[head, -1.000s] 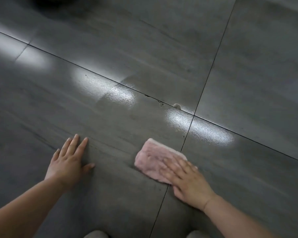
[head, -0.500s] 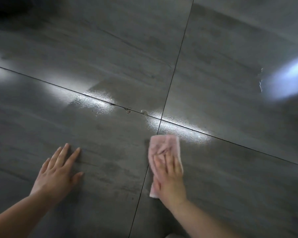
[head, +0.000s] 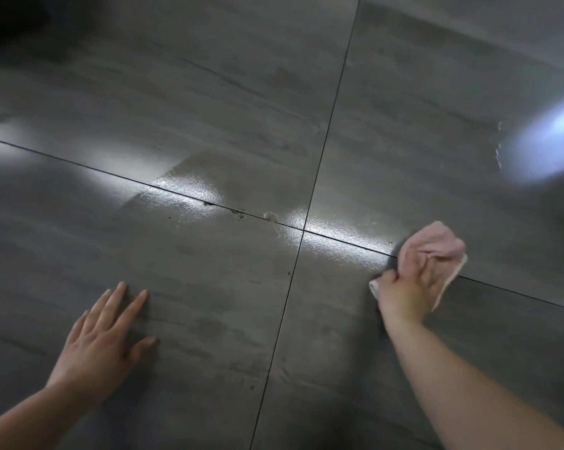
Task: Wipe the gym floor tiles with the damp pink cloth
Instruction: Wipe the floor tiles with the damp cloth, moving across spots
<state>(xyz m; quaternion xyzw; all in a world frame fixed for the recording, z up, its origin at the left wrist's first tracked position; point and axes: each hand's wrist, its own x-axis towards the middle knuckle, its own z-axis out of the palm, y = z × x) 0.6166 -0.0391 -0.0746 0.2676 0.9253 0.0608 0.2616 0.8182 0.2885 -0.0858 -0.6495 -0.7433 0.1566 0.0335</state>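
Two hands are used: the left hand [head: 102,339] is spread flat on a floor tile [head: 209,303] at lower left, probably as a brace. The pink cloth [head: 434,243], at right over a grout line [head: 517,295], is gripped bunched by the right hand [head: 407,287], probably for pressure.

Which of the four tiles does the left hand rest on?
The near-left tile, under the left hand; the right hand grips the pink cloth on the right-side tiles.

The large dark grey stone-look floor tiles [head: 235,92] appear smooth and glossy, with wet sheen near the joints; the crumpled pink cloth [head: 433,245] looks soft and fuzzy.
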